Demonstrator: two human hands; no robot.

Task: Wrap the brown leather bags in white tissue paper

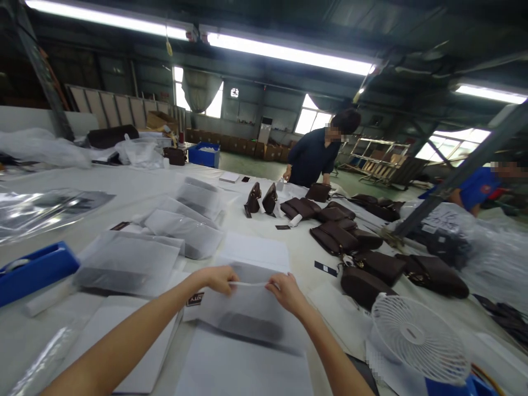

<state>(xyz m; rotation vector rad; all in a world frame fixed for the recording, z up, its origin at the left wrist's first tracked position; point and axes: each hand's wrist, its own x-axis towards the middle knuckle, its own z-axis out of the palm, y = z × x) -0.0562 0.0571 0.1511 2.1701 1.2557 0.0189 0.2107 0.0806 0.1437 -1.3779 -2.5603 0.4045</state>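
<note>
In front of me lies a frosted plastic bag (247,308) with a dark item showing through it. A narrow white strip (252,284) stretches straight across the bag between my hands; whether it is tape or part of the bag's edge I cannot tell. My left hand (220,279) is closed on the strip's left end. Thumb and fingers of my right hand (287,292) pinch its right end. By my left wrist, a dark label (195,299) with light lettering sticks out at the bag's side. White paper sheets (251,363) lie under and in front of the bag.
Filled frosted bags (127,261) lie to the left, near a blue tape dispenser (39,269). Brown leather bags (334,237) spread across the right side. A white fan (418,335) stands at the near right. Across the table a person (311,157) leans over; another person (478,184) is far right.
</note>
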